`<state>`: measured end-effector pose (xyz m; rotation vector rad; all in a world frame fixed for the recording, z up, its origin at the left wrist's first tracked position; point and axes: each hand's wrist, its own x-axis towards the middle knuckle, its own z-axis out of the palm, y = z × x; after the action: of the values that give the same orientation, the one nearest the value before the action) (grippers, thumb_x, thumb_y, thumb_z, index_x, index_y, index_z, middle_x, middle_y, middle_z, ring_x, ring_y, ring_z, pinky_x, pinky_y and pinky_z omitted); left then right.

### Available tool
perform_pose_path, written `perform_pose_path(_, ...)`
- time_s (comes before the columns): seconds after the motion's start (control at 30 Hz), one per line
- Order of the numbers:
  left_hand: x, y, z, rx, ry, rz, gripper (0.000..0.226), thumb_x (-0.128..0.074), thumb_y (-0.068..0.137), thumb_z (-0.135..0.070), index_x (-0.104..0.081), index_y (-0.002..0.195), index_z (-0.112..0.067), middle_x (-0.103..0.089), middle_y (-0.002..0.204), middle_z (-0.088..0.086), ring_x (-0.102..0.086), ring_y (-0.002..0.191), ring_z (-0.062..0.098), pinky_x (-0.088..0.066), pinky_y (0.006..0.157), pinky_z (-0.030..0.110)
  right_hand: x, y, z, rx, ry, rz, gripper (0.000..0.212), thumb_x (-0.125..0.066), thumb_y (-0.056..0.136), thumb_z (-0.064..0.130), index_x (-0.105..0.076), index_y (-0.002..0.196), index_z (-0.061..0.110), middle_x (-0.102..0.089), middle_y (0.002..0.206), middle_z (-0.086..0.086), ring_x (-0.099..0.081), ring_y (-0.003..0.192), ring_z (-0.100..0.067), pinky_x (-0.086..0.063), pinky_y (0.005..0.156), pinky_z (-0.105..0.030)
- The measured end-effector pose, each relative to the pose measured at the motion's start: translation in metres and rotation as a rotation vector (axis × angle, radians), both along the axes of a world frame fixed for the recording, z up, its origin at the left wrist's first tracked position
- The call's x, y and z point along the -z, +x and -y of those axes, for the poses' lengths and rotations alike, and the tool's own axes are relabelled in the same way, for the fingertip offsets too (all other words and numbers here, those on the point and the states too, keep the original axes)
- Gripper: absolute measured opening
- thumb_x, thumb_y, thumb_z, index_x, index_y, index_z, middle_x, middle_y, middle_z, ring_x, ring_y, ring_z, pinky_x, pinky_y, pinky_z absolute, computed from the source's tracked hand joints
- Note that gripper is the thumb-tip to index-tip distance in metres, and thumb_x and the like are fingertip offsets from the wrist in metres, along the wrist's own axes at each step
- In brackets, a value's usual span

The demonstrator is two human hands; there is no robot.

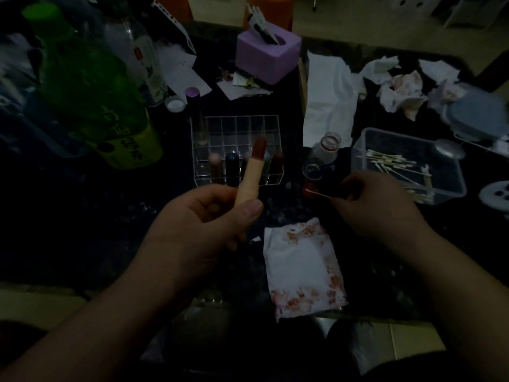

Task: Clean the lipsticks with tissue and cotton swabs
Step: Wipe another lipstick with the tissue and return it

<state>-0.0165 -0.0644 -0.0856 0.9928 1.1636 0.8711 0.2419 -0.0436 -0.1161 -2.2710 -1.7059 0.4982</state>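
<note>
Two hands engaged | left hand clamped round peach-cased red lipstick, raised mid-frame for access | right hand pinching red-tipped cotton swab, seemingly poised for wiping

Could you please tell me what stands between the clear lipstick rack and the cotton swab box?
A small clear bottle, seen in the head view.

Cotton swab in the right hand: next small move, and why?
Probably bring the cotton swab tip to the lipstick: the left hand holds it tilted with the red stick exposed, the right hand pinches the swab, a gap between them.
</note>
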Motion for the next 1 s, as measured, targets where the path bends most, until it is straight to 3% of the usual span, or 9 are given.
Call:
perform_pose_path(0.1, 0.001, -0.001, 0.001, 0.015, 0.007, -0.037, 0.034, -0.076, 0.055, -0.049, -0.075, 0.080, -0.025, -0.069, 0.069, -0.001, -0.060, 0.059, 0.012, -0.046, 0.060, 0.030, -0.010, -0.010, 0.007, -0.093, 0.054, -0.007, 0.015, -0.073, 0.082, 0.030, -0.071, 0.095, 0.023, -0.064, 0.083, 0.007, -0.060, 0.079, -0.014, -0.045, 0.068, -0.027)
perform_pose_path(0.27, 0.001, -0.001, 0.004, 0.103, -0.038, -0.081, 0.028, -0.070, 0.064, -0.048, -0.077, 0.084, -0.030, -0.070, 0.071, -0.006, -0.059, 0.061, 0.007, -0.045, 0.061, 0.027, -0.005, -0.044, 0.022, -0.560, -0.035, -0.024, 0.027, -0.068, 0.081, 0.040, -0.069, 0.104, 0.025, -0.062, 0.097, 0.011, -0.051, 0.098, -0.012, -0.047, 0.086, -0.032)
perform_pose_path(0.33, 0.002, -0.001, 0.007, 0.137, -0.053, -0.116, 0.024, -0.067, 0.068, -0.047, -0.078, 0.087, -0.037, -0.073, 0.076, -0.010, -0.061, 0.063, 0.003, -0.046, 0.060, 0.020, 0.004, -0.050, 0.021, -0.590, -0.092, 0.085, 0.032, -0.060, 0.080, 0.048, -0.066, 0.105, 0.028, -0.063, 0.101, 0.009, -0.050, 0.101, -0.016, -0.045, 0.091, -0.038)
perform_pose_path(0.43, 0.005, -0.001, 0.012, 0.182, -0.051, -0.158, 0.020, -0.065, 0.072, -0.046, -0.077, 0.088, -0.041, -0.076, 0.086, -0.015, -0.067, 0.076, -0.002, -0.048, 0.070, 0.020, 0.010, -0.052, 0.019, -0.529, -0.165, 0.114, 0.025, -0.061, 0.086, 0.043, -0.065, 0.107, 0.029, -0.061, 0.101, 0.010, -0.049, 0.102, -0.014, -0.040, 0.091, -0.034)
perform_pose_path(0.53, 0.010, 0.000, 0.014, 0.223, -0.068, -0.198, 0.025, -0.067, 0.073, -0.046, -0.079, 0.092, -0.034, -0.076, 0.091, -0.016, -0.069, 0.086, -0.003, -0.050, 0.073, 0.016, 0.002, -0.049, 0.022, -0.497, -0.237, -0.112, 0.008, -0.066, 0.088, 0.029, -0.069, 0.095, 0.026, -0.064, 0.091, 0.014, -0.059, 0.091, -0.005, -0.046, 0.078, -0.022)
perform_pose_path(0.6, 0.011, 0.001, 0.014, 0.272, -0.063, -0.180, 0.025, -0.069, 0.078, -0.038, -0.078, 0.098, -0.026, -0.077, 0.096, -0.012, -0.071, 0.091, 0.002, -0.053, 0.074, 0.016, -0.010, -0.047, 0.025, -0.458, -0.239, -0.346, 0.009, -0.076, 0.083, 0.024, -0.072, 0.091, 0.025, -0.070, 0.087, 0.011, -0.065, 0.081, -0.001, -0.051, 0.071, -0.017)
perform_pose_path(0.73, 0.009, 0.004, 0.017, 0.404, -0.096, -0.146, 0.031, -0.070, 0.078, -0.038, -0.077, 0.103, -0.022, -0.078, 0.099, -0.002, -0.073, 0.096, 0.016, -0.058, 0.088, 0.035, -0.030, -0.043, 0.035, -0.402, -0.274, -0.739, 0.016, -0.080, 0.081, 0.016, -0.071, 0.093, 0.019, -0.074, 0.090, 0.000, -0.071, 0.084, -0.013, -0.058, 0.077, -0.032)
perform_pose_path(0.83, 0.005, 0.007, 0.021, 0.365, -0.093, -0.056, 0.026, -0.070, 0.080, -0.030, -0.078, 0.101, -0.018, -0.078, 0.099, 0.001, -0.074, 0.094, 0.019, -0.060, 0.084, 0.034, -0.035, -0.039, 0.042, -0.339, -0.308, -0.948, 0.026, -0.077, 0.082, 0.004, -0.068, 0.106, 0.009, -0.073, 0.102, -0.015, -0.070, 0.099, -0.033, -0.057, 0.088, -0.047)
perform_pose_path(1.0, 0.003, 0.010, 0.024, 0.163, -0.101, 0.117, 0.028, -0.070, 0.074, -0.029, -0.080, 0.098, -0.017, -0.078, 0.102, 0.004, -0.074, 0.098, 0.022, -0.060, 0.080, 0.031, -0.040, -0.035, 0.053, -0.059, -0.511, -1.359, 0.039, -0.073, 0.076, 0.008, -0.066, 0.113, -0.003, -0.068, 0.112, -0.028, -0.068, 0.100, -0.041, -0.056, 0.087, -0.044)
